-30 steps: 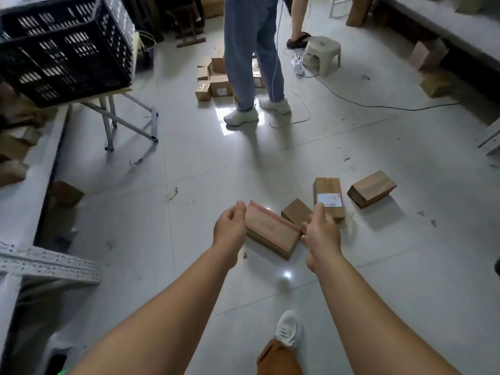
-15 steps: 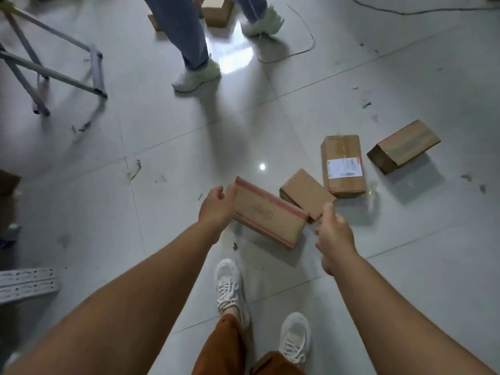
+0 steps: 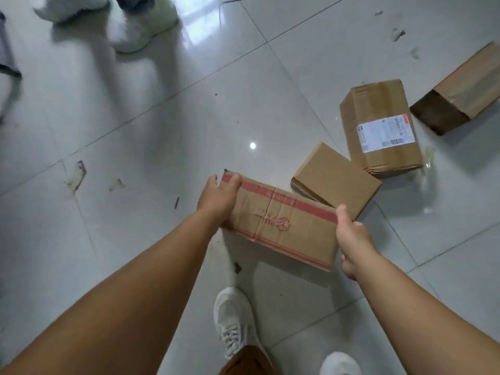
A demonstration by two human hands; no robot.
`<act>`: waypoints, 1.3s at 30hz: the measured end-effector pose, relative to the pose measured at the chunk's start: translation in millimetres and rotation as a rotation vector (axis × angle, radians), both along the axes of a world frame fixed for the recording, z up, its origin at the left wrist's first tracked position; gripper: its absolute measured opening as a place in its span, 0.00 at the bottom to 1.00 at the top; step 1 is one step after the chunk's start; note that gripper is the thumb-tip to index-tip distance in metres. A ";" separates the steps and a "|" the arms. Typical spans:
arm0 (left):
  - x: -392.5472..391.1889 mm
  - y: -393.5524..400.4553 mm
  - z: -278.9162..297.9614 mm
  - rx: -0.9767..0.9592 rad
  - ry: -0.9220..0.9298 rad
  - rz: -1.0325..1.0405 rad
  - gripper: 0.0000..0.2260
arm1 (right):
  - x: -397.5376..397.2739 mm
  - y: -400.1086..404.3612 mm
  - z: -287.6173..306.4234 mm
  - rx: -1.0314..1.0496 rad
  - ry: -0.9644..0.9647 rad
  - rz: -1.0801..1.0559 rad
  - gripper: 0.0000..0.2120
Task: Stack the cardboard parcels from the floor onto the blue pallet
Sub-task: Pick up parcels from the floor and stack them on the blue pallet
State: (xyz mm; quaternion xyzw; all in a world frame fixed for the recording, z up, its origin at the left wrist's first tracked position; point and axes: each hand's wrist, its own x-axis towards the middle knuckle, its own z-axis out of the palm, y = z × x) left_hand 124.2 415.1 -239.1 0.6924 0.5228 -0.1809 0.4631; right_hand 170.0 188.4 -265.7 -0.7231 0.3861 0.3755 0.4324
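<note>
Cardboard parcel (image 3: 281,226) gripped, seemingly, by left hand (image 3: 217,200), right hand (image 3: 351,239).

Matt cardboard parcel (image 3: 281,226), glossy tiled floor (image 3: 135,117)

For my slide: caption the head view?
Left hand and right hand grip the red-striped cardboard parcel ends on the white tiled floor.

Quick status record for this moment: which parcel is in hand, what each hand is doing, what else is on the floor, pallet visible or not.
parcel in hand: red-striped parcel
left hand: grips its left end, thumb on top
right hand: grips its right end
other parcels on floor: plain parcel, labelled parcel, dark-ended parcel
contact: plain parcel's corner is hidden behind the red-striped parcel
blue pallet: not in view
bystander: white shoes at the top of the picture
</note>
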 end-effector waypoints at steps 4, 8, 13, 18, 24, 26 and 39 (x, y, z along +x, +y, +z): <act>12.1 13.7 -29.4 -0.016 0.057 -0.048 0.34 | 7.1 6.2 -35.3 -0.001 0.048 -0.081 0.37; 12.7 19.7 -46.4 -0.081 0.062 -0.043 0.27 | 10.1 8.1 -49.5 0.014 0.093 -0.139 0.33; 3.3 12.4 -40.3 -0.070 0.037 0.030 0.25 | 1.8 4.2 -41.3 -0.014 0.103 -0.145 0.33; -12.2 -0.8 1.0 0.006 -0.009 0.179 0.26 | -10.0 -8.0 1.9 -0.011 0.062 -0.162 0.35; -25.6 -25.9 79.5 0.147 -0.006 0.328 0.29 | -15.5 -25.6 88.9 0.002 -0.042 -0.232 0.30; -25.7 -40.1 113.2 0.175 -0.018 0.360 0.29 | -14.3 -34.7 124.2 -0.016 -0.091 -0.235 0.29; -13.1 -133.9 316.1 -0.007 -0.219 0.314 0.14 | -19.3 -125.8 341.5 0.034 -0.325 -0.424 0.17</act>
